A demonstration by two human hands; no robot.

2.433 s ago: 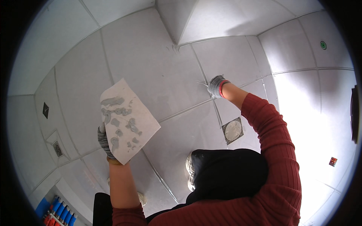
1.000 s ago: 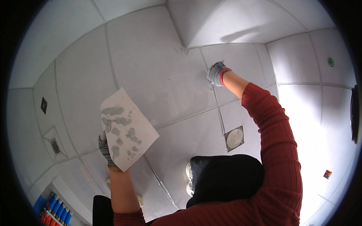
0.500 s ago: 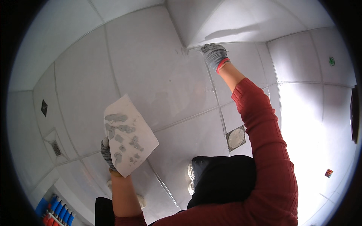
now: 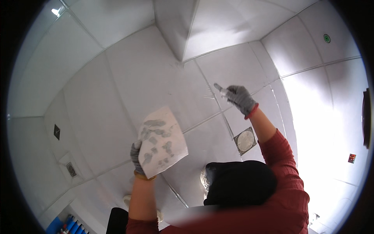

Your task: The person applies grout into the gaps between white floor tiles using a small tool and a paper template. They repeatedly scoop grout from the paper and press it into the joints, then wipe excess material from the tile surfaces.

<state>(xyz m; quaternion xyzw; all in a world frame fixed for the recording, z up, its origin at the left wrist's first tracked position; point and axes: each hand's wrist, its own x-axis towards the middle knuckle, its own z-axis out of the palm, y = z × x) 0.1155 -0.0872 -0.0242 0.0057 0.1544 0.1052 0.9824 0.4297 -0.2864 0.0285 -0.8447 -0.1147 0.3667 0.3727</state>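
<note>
In my left hand (image 4: 137, 158), in a grey glove, I hold a stiff white sheet (image 4: 165, 158) by its left edge, tilted above the floor. Several dabs and smears of grey paste (image 4: 155, 123) lie on its face. My right hand (image 4: 241, 100), in a grey glove with a red cuff, hovers over the floor to the right of the sheet, its fingers mostly curled. A narrow grey tip (image 4: 217, 86) with a whitish patch points out to the left from it; whether this is a finger or a small tool I cannot make out.
Large pale tiles with joint lines cover the floor (image 4: 144, 74). A wall corner (image 4: 182, 58) juts in at the far side. A square drain cover with a round plate (image 4: 245, 141) lies near my knee (image 4: 241, 183). Blue items (image 4: 70, 224) stand at the lower left.
My right hand has drawn back from the floor joint by the wall corner, toward me. The sheet in my left hand has moved right. The view has turned slightly.
</note>
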